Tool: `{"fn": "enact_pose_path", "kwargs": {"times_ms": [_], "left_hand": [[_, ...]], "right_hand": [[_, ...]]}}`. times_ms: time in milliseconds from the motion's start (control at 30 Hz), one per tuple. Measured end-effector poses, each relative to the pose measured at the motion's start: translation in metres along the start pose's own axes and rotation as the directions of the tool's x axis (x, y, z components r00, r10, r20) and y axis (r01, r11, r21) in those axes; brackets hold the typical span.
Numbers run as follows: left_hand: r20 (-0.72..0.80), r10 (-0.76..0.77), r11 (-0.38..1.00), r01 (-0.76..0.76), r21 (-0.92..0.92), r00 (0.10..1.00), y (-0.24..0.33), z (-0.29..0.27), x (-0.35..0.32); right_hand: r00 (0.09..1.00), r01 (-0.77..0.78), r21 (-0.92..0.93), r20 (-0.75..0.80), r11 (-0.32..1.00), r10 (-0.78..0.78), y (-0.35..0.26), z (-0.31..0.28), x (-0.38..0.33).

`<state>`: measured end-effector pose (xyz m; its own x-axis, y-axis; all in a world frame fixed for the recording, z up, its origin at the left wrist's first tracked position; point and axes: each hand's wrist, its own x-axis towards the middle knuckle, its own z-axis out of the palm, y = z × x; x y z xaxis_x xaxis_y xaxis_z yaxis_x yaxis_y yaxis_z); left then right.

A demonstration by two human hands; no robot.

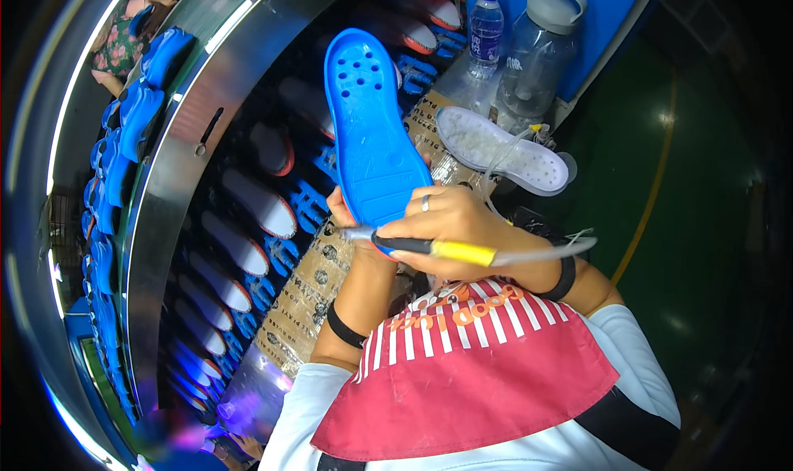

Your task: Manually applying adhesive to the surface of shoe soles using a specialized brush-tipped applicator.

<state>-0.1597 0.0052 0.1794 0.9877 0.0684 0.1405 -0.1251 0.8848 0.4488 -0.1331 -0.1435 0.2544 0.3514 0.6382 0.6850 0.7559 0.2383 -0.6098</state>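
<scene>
If my left hand [339, 208] loosens its grip on the blue moulded shoe sole [374, 136], the slim black-and-yellow tool [462, 253] gripped in my right hand [450, 219] could skid.

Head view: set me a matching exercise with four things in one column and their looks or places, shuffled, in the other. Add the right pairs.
Things:
1. held sole
2. slim tool
3. large jug
4. apron

Descriptions:
A. red, with white stripes
B. clear, with a grey lid
C. blue, with round holes
D. black and yellow, in the right hand

Pairs: 1-C, 2-D, 3-B, 4-A
</scene>
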Motion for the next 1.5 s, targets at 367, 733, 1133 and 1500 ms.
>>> {"fn": "enact_pose_path", "kwargs": {"times_ms": [367,733,1133,1500], "left_hand": [[0.061,-0.025,0.997,0.029,-0.072,0.998,0.024,0.015,0.006],[0.175,-0.005,0.996,0.02,-0.087,0.985,0.033,0.022,0.007],[0.24,-0.014,0.995,-0.011,0.102,0.971,0.039,0.017,0.006],[0.25,-0.033,0.999,0.035,-0.003,0.968,0.048,0.032,0.007]], "right_hand": [[0.999,-0.03,0.104,0.048,0.994,0.025,-0.001,-0.001,-0.013],[0.986,-0.168,0.266,0.061,0.949,0.158,-0.004,-0.004,-0.029],[0.961,-0.269,0.317,0.158,0.91,0.229,-0.012,-0.007,-0.029],[0.963,-0.24,0.233,0.18,0.942,0.201,-0.008,-0.007,-0.04]]}}
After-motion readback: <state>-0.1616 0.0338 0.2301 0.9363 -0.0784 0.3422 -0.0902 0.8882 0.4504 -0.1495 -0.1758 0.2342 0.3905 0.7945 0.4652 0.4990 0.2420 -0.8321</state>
